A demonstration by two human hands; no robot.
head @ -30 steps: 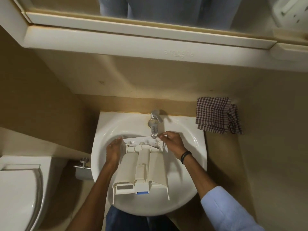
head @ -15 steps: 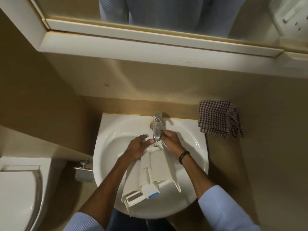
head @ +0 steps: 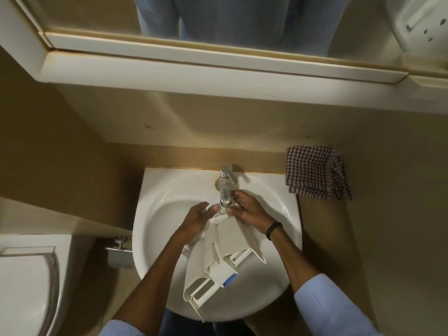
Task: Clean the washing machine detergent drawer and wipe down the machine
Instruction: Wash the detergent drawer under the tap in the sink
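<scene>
The detergent drawer lies tilted in the sink, its far end at 12 o'clock under the tap. The right hand pinches that end with curled fingers. The left hand has straight, slightly spread fingers, seemingly touching it. A checked cloth sits at 2 o'clock.

Drawer: cream plastic, with one bright blue tab. Sink: glossy white. Tap: silver chrome. Cloth: fine check of dark maroon and white. Wristband: black. Sleeve: pale blue. Wall and counter: tan. Mirror frame: cream, edges yellowed. Toilet: white. Paper holder: dull silver.
</scene>
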